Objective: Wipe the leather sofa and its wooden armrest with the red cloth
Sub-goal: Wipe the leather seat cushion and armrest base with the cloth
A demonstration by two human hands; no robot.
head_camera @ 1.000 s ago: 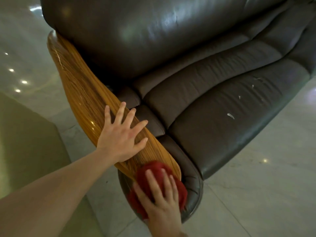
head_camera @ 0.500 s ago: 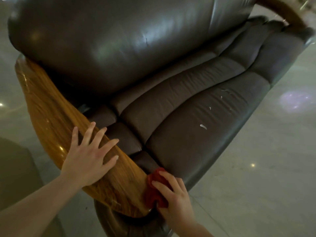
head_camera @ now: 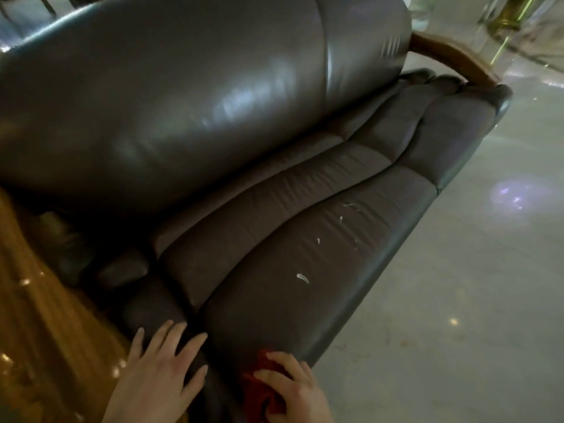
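Head view: the right hand [head_camera: 297, 389], at 6 o'clock in the frame, is pressing the red cloth [head_camera: 259, 389] against the front corner of the sofa [head_camera: 274, 239] seat, fingers curled over the bunched fabric. The left hand [head_camera: 158, 374], at 7 o'clock, is lying flat with fingers spread and released, spanning the edge of the wooden armrest [head_camera: 36, 315] and the adjoining leather. White scuffs [head_camera: 302, 278] are showing on the seat cushion toward 3 o'clock.

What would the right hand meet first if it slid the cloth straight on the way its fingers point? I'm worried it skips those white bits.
Probably bare seat cushion; the right hand points up-left, left of the white scraps.
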